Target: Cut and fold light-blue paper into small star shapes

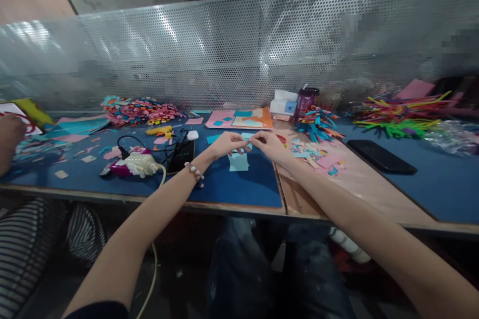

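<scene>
Both my hands meet above the blue tabletop, pinching a small light-blue piece of paper (246, 136) between them. My left hand (228, 144), with a beaded bracelet at the wrist, has its fingers closed on the paper's left side. From the right, my right hand (267, 144) grips the same piece with thumb and fingertips. Just below them, a pale blue paper square (238, 162) lies on the table. Part of a brighter blue paper (213, 138) shows behind my left hand. Beyond the hands rests a stack of pink and orange sheets (219, 118) with blue pieces on top.
Left of my arm are a power strip (134, 164), a dark phone (181, 157) and a yellow glue gun (159, 130). Paper scraps (322, 157) and a black phone (381, 155) lie right. Another person's hand (11, 132) is at far left. A perforated metal screen (224, 55) closes the back.
</scene>
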